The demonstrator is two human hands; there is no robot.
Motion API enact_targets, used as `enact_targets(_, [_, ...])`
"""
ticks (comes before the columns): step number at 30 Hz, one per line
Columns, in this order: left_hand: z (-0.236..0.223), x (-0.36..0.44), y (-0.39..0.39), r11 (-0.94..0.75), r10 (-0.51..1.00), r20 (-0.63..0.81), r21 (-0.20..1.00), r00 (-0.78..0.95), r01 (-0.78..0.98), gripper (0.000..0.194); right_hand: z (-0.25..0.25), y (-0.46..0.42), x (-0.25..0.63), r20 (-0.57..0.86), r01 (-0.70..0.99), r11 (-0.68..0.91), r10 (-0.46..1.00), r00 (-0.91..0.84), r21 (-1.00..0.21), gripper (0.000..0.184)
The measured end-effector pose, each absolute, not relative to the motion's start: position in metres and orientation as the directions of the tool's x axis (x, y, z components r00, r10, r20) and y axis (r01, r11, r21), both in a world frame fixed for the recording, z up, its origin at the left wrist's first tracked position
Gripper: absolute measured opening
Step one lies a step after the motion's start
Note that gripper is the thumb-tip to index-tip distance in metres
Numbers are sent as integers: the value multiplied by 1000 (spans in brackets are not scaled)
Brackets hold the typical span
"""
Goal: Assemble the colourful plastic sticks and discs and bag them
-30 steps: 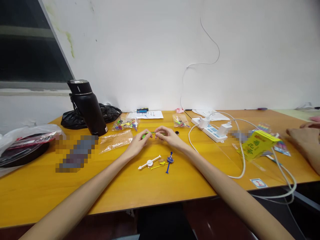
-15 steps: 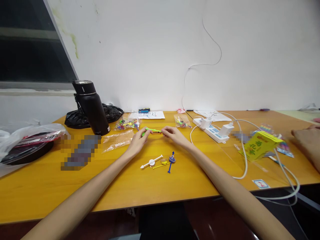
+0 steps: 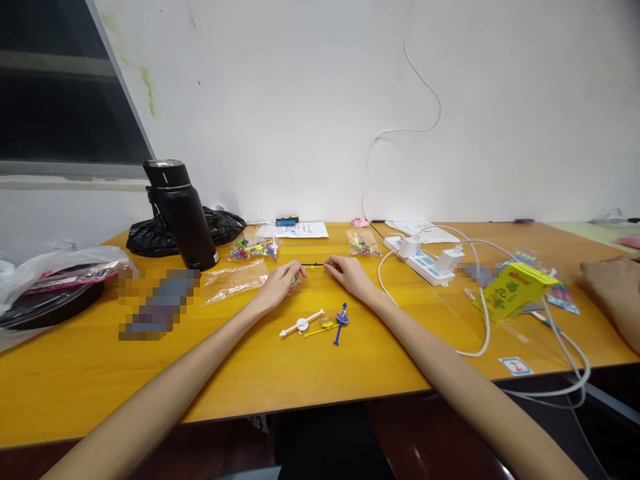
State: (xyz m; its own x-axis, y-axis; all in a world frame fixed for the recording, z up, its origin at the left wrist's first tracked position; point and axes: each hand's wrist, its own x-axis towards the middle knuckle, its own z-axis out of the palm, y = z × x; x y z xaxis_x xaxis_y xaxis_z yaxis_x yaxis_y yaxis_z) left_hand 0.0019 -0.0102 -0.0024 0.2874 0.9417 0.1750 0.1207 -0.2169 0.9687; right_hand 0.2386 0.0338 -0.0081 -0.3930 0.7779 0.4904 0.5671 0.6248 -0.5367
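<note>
Head view: left hand and right hand each pinch an end of a thin green stick. Probably light, bendy plastic; grip the ends.

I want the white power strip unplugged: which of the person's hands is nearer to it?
Right. The right hand lies just left of the white power strip; the left hand is farther left, beyond it.

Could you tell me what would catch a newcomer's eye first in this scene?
Mid-table, the left hand and right hand pinch a thin green stick between them. Just nearer lie white, yellow and blue spinners. A black flask stands far left.
</note>
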Motion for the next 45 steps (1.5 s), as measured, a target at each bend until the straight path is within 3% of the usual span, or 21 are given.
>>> enact_targets(4, [-3, 5, -13, -180, 923, 139, 980, 359, 83, 33, -10, 35, 238, 478, 595, 613, 786, -392, -520, 17])
enact_targets(8, [-6, 9, -11, -48, 897, 93, 992, 433, -113, 16, -12, 38, 237, 457, 662, 564, 816, -354, -494, 11])
enact_targets(12, [-8, 12, -11, 22, 904, 93, 965, 417, -262, 21, -14, 38, 235, 476, 637, 554, 822, -314, -536, 10])
enact_targets(18, [-10, 12, -10, -1, 928, 131, 937, 349, -349, 33, 2, 17, 219, 522, 499, 653, 756, -395, -569, 24])
enact_targets(24, [-5, 10, -13, 117, 871, 53, 943, 488, -312, 35, 15, -5, 201, 518, 412, 779, 623, -586, -472, 27])
enact_targets(31, [-2, 11, -14, 144, 870, 20, 946, 493, -291, 33, 13, -1, 205, 568, 386, 800, 599, -564, -460, 21])
enact_targets(37, [-13, 6, -2, -28, 929, 90, 984, 359, -175, 28, 19, 5, 214, 697, 432, 797, 590, -408, -422, 14])
enact_targets(45, [-10, 5, -8, -217, 882, 158, 972, 444, 87, 24, 23, 19, 236, 740, 568, 746, 590, -323, -347, 17])
